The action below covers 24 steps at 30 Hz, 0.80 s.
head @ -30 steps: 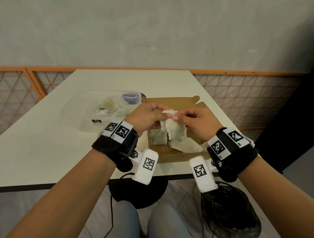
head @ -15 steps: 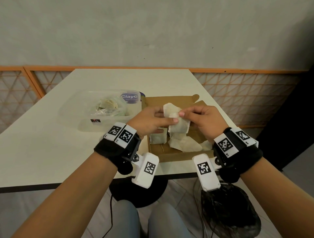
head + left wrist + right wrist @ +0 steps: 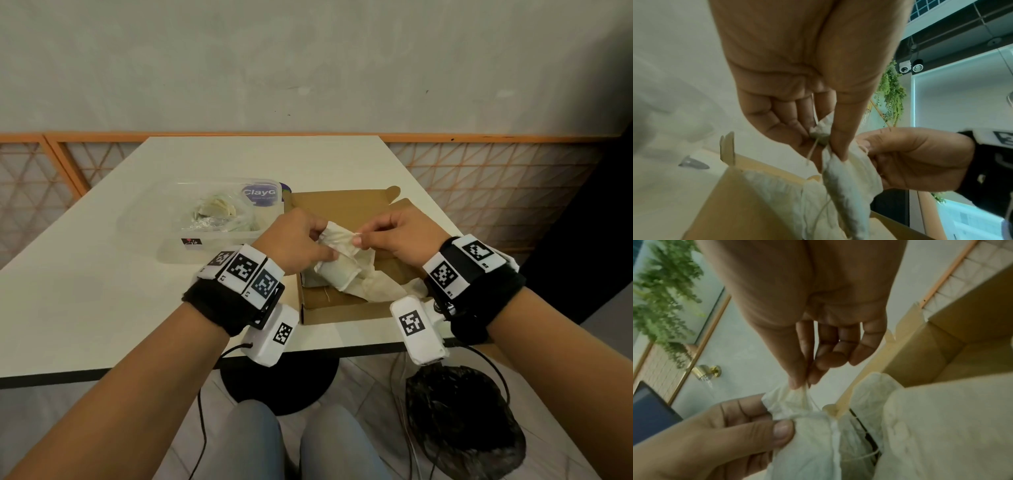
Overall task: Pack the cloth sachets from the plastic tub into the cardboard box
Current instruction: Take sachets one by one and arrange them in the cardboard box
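On the left of the desk [image 3: 85,281] sits the clear plastic tub [image 3: 164,219], with what look like a few crumpled sachets left inside under loose wrap. Just to its right the cardboard box [image 3: 339,310] lies open, its lid flap leaning back, and pale sachets already lie on its floor.

Over the box, both hands work one sachet [image 3: 337,251]. The step in hand looks like tidying its drawn neck before it goes down. To do that well, I'd say one hand should keep the bundled body steady while the other draws the string end snug, then lower it flat beside the ones already packed, with the loose thread tucked in and not trailing over the wall.

The left hand [image 3: 294,240] has its fingers [image 3: 795,128] curled in, thumb pressed to them, pinching the gathered top of the sachet; the wrist view shows the pouch hanging down from that pinch toward the box. The right hand [image 3: 400,236] is mostly relaxed, its outer fingers loosely bent and holding nothing, while thumb and forefinger nip a thin twist of cloth or string at the sachet's upper edge.
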Tool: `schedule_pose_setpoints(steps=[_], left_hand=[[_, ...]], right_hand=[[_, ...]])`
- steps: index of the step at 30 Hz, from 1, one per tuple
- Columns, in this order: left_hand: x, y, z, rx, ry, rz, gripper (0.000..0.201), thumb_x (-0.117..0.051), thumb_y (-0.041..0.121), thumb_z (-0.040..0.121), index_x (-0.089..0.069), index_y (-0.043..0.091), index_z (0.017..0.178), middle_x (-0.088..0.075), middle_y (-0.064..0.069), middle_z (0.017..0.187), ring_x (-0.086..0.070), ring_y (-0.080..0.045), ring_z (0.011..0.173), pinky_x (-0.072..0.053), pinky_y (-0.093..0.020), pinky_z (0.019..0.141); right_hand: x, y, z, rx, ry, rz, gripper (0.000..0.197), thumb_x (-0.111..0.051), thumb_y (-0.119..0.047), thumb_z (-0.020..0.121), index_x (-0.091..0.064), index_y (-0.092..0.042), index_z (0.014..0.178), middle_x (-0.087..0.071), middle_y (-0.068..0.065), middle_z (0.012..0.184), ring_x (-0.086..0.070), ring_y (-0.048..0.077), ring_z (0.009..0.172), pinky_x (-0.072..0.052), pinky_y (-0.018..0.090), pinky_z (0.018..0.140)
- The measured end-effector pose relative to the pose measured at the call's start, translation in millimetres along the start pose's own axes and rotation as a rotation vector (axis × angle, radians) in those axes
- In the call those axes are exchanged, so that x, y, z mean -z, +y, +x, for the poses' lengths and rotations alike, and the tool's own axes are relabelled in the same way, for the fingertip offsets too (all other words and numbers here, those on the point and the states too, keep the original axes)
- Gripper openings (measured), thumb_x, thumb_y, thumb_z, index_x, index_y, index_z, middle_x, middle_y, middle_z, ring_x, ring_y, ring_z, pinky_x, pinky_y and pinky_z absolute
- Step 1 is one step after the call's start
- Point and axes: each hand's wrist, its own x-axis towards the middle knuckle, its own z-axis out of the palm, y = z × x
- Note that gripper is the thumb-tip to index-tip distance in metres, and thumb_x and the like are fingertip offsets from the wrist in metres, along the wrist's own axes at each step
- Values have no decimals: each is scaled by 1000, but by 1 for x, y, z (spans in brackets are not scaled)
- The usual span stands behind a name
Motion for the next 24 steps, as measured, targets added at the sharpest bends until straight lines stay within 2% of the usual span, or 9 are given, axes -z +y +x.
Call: schedule_pose_setpoints(steps=[2, 4, 7, 10, 13, 16, 18, 20, 24], left_hand=[[2, 0, 0, 2, 2, 51, 28, -74, 13, 78, -73, 14, 106, -74, -4, 96, -68, -20, 93, -52, -42, 90], [3, 2, 0, -2, 6, 115, 23, -72, 18, 80, -74, 13, 102, -73, -7, 93, -67, -23, 91, -52, -41, 87], [4, 1, -2, 13, 14, 86, 20, -70, 19, 83, -73, 15, 102, -71, -1, 88, -65, -17, 85, -51, -31, 80], [5, -3, -3, 50, 26, 15, 16, -66, 20, 86, -72, 14, 100, -64, 8, 71, -57, -2, 63, -45, -19, 66], [3, -5, -1, 103, 59, -182, 18, -65, 19, 88, -72, 11, 102, -65, 1, 74, -56, -4, 60, -50, -24, 70], [1, -3, 1, 139, 67, -363, 15, -64, 14, 89, -71, 7, 100, -60, -2, 69, -52, -2, 51, -47, -19, 62], [-2, -1, 2, 163, 53, -468, 13, -65, 16, 88, -71, 6, 95, -58, -5, 72, -52, -4, 52, -47, -18, 61], [-4, -2, 2, 205, 61, -525, 21, -64, 25, 89, -70, 5, 91, -59, -6, 79, -55, -4, 57, -50, -17, 59], [2, -8, 2, 267, 155, -651, 18, -61, 30, 91, -67, 13, 90, -66, -3, 88, -63, -6, 70, -49, -15, 53]], right_hand=[[1, -4, -1, 44, 43, -70, 4, -72, -18, 78, -72, -15, 75, -65, -1, 72, -54, 5, 65, -38, 3, 56], [1, -5, -1, 76, 90, -92, 8, -68, -17, 81, -72, -9, 81, -62, 1, 70, -51, 6, 61, -37, 5, 51], [6, 1, 8, 73, 228, -188, 8, -64, -19, 82, -70, -14, 82, -64, -2, 73, -55, 11, 70, -42, 18, 63], [12, 9, 15, 44, 332, -365, 13, -59, -15, 84, -66, -12, 94, -60, -2, 84, -58, 19, 86, -44, 27, 75], [9, 9, 11, 36, 320, -329, 21, -61, -20, 85, -61, -15, 105, -56, -4, 90, -56, 12, 83, -46, 24, 77], [-2, 5, 1, -25, 83, -20, 31, -71, -35, 78, -63, -15, 100, -64, -4, 85, -60, 7, 76, -46, 18, 69], [-7, 9, 0, -65, -23, 111, 19, -75, -27, 74, -67, -16, 87, -68, -5, 72, -62, 6, 65, -46, 17, 61], [-6, 16, 3, -76, 25, 71, 11, -77, -22, 72, -68, -16, 72, -64, -7, 58, -56, 7, 54, -42, 19, 55], [9, 31, 4, -103, 156, 67, 22, -78, -29, 68, -71, -9, 72, -66, 6, 68, -57, 19, 66, -49, 39, 72]])
